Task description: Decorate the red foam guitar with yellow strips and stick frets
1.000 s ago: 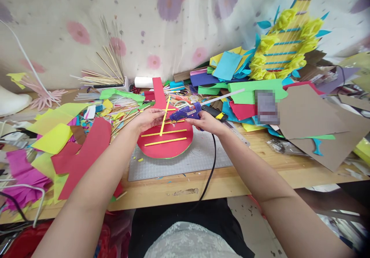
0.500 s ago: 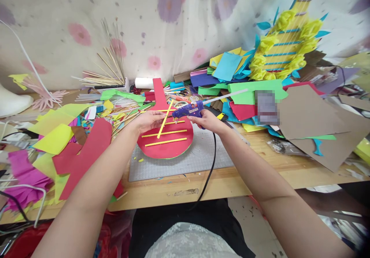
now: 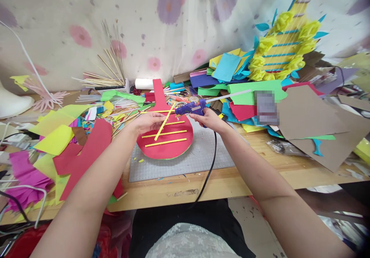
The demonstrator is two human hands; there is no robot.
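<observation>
My left hand (image 3: 150, 122) pinches a thin yellow strip (image 3: 162, 126), held aslant above a red guitar-shaped cutout (image 3: 170, 150). Several more yellow strips lie across the cutout's round body, roughly parallel. My right hand (image 3: 208, 119) is wrapped round a purple glue gun (image 3: 190, 108), with a long pale glue stick (image 3: 228, 95) sticking out of its back. The gun's nozzle points left, close to the held strip; whether they touch I cannot tell. Beneath the cutout is a grey cutting mat (image 3: 199, 161).
Paper scraps and a red cutout (image 3: 89, 154) crowd the left side. At the back right a yellow guitar model (image 3: 280, 50) leans near coloured sheets (image 3: 228, 67). Brown cardboard (image 3: 312, 115) lies at right. The glue gun's black cord (image 3: 212, 165) hangs over the table's front edge.
The glue gun in my right hand has shifted slightly to the right, away from the strip. The yellow strip in my left hand has tilted a little, its lower end moving left.
</observation>
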